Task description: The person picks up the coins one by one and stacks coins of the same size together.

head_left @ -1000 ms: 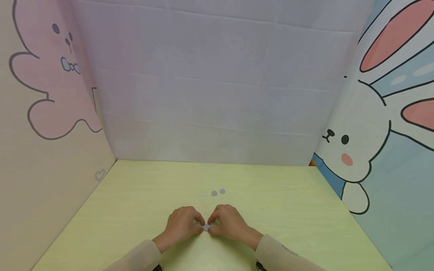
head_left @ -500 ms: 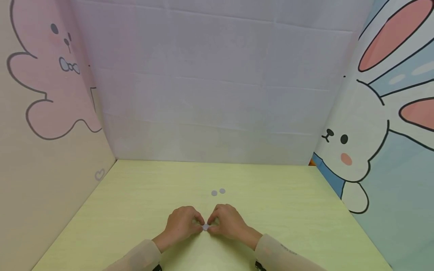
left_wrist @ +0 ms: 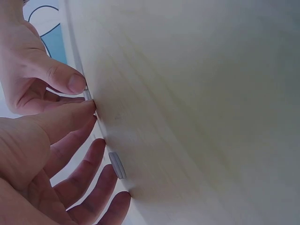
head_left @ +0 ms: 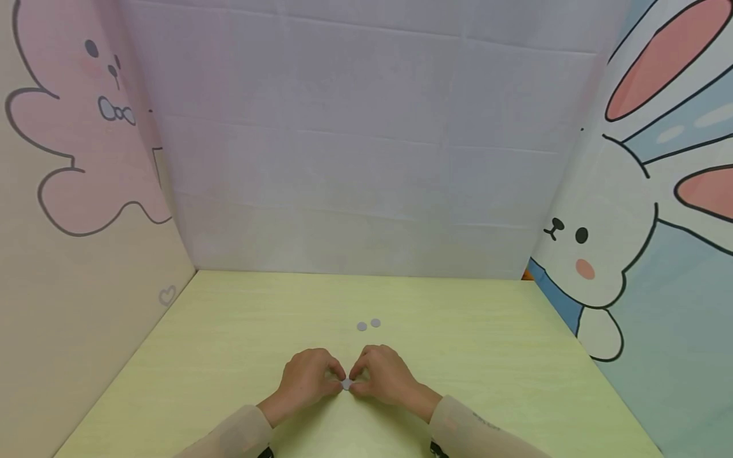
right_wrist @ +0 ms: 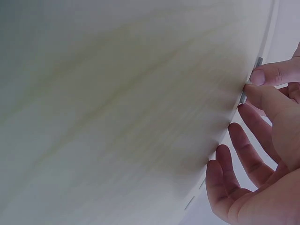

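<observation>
My two hands meet near the front middle of the pale green table (head_left: pixel 487 356). Between their tips lies a small grey disc (head_left: pixel 346 383), flat on the table. My left hand (head_left: pixel 336 380) pinches its left edge and my right hand (head_left: pixel 356 381) its right edge, thumbs and forefingers curled in. In the left wrist view my left hand (left_wrist: pixel 93 124) lies low with its thumb beside the other hand's thumb, and the disc (left_wrist: pixel 88 93) shows edge-on between them. The right wrist view shows my right hand (right_wrist: pixel 244 101) with the disc (right_wrist: pixel 243 97) at its thumb tip.
Two more grey discs (head_left: pixel 362 326) (head_left: pixel 375 323) lie side by side a little beyond my hands. A white back wall (head_left: pixel 366 159) and cartoon-printed side panels (head_left: pixel 86 222) (head_left: pixel 647 254) enclose the table on three sides.
</observation>
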`<state>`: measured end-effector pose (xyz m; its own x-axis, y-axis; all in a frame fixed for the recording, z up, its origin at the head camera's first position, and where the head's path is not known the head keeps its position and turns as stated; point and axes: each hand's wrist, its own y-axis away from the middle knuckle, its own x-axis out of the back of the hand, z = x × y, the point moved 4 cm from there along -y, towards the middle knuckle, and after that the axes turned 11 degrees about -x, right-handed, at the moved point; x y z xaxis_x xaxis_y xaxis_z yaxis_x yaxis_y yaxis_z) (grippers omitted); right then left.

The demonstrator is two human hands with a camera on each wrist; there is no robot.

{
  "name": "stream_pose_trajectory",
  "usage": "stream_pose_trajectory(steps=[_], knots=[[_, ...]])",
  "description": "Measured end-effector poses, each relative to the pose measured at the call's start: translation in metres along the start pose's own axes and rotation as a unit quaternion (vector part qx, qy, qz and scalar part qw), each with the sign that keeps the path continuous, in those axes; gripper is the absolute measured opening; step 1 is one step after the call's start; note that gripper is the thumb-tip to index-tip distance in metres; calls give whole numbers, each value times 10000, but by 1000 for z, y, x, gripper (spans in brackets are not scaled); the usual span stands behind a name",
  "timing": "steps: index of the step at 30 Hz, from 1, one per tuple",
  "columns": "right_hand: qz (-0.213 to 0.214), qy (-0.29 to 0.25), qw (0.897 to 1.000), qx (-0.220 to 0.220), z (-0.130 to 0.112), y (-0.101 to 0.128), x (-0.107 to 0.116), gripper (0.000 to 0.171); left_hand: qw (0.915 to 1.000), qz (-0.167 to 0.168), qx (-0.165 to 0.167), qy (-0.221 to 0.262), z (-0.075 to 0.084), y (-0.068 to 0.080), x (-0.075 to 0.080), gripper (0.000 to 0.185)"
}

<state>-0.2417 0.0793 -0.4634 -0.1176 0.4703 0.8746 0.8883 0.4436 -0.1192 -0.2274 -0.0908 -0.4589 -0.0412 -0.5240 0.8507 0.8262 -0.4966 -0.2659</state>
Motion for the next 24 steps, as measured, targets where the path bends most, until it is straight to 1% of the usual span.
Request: stream_pose_trajectory(steps=[7, 17, 24], knots=[[-27, -35, 10000, -62, 0, -1, -1, 10, 10000, -42, 26, 8, 1, 0, 1, 16], [30, -79, 9999, 84, -2, 1, 1, 11, 10000, -50, 24, -46, -1, -1, 1, 18], [-36, -57, 10000, -63, -3, -1, 0, 10, 9999, -88, 51, -53, -2, 0, 2, 17]])
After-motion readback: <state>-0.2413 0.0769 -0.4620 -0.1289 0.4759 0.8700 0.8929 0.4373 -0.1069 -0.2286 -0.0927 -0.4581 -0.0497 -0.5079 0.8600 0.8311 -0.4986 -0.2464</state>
